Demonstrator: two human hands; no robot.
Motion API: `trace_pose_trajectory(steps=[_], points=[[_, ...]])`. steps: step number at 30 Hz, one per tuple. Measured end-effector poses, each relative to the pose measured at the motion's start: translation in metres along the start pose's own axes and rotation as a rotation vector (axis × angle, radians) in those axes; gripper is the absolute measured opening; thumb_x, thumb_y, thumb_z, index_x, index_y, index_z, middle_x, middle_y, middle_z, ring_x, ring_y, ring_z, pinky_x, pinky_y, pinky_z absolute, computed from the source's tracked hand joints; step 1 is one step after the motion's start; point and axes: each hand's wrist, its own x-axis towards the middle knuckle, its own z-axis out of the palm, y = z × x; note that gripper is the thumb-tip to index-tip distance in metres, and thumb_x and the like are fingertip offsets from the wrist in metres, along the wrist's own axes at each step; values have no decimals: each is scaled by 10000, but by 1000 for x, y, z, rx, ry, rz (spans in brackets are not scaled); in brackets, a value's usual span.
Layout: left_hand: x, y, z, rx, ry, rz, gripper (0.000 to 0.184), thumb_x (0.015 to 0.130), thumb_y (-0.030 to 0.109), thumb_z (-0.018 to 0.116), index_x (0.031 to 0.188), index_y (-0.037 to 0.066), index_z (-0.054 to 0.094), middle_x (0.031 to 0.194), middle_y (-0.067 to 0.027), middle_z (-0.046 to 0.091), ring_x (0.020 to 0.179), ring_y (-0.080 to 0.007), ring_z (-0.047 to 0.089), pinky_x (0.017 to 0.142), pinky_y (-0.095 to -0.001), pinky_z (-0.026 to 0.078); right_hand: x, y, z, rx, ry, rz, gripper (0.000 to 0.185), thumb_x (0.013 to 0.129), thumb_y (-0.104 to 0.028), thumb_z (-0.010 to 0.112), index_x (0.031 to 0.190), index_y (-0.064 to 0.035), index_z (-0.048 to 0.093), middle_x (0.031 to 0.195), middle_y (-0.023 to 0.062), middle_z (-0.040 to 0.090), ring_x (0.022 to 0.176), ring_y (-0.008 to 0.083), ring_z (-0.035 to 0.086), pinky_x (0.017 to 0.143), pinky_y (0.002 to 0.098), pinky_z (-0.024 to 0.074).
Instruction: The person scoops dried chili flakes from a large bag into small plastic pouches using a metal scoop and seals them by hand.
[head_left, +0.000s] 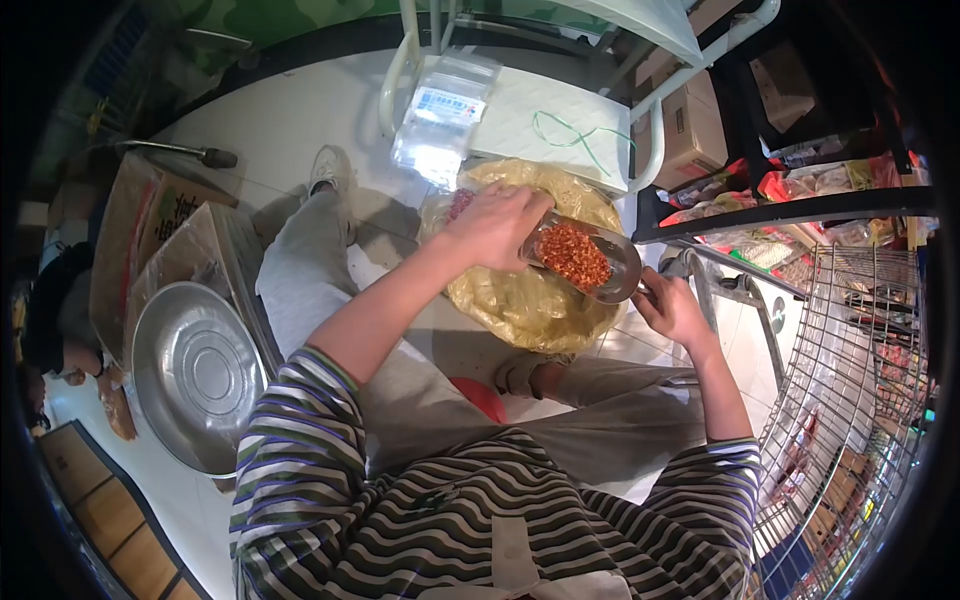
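A metal scoop [618, 262] full of red chili flakes [573, 255] is held over a yellow plastic bag [510, 305]. My right hand [677, 312] is closed round the scoop's handle at its right end. At the scoop's left end is my left hand [497, 228], its fingers together near the scoop's mouth; what they hold, if anything, is hidden. Behind the yellow bag, clear plastic bags [438, 112] with blue print lie on a white surface [520, 120], beside a green string [575, 138].
A large metal bowl [200, 375] leans by cardboard boxes [215, 240] on the left. To the right stand a wire basket [840, 400] and a shelf [800, 212] of packaged goods. Part of another person [75, 320] shows at the far left. Something red [480, 398] is below me.
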Motion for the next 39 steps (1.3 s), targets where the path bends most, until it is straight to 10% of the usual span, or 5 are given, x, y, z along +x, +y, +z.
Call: trace_pose_trajectory(steps=[14,19,27,39], points=[[18,9,17,-9,-47,19,769,664,339,742,1253,-12,395,1111,-208,561,1104,-341,571,1072,-473,338,28,-54,-60,-36,-23,-68,258,817,-134,697,1017,4,611,812,207,674,767,390,656,708,460,513],[20,13,21,-132,124,19,759,675,347,744,1249,-6,396,1077,-223,580,1014,-361,607,960,-468,448,31,-79,-102,460,-28,53,287,767,111,542,1029,-4,550,872,33,601,568,51,555,477,196,437],[23,20,14,-311,203,-13,899,673,453,762,1282,-86,381,1093,-295,566,905,-393,660,755,-420,570,37,-70,-90,851,266,-184,154,973,-128,552,1015,20,568,1034,131,652,724,124,618,623,260,501],[29,11,30,-431,322,35,884,650,355,807,1295,-36,346,1071,-244,537,986,-367,603,889,-403,512,34,-63,-98,857,528,-366,220,1000,-182,479,980,25,552,991,198,623,608,116,551,550,227,454]])
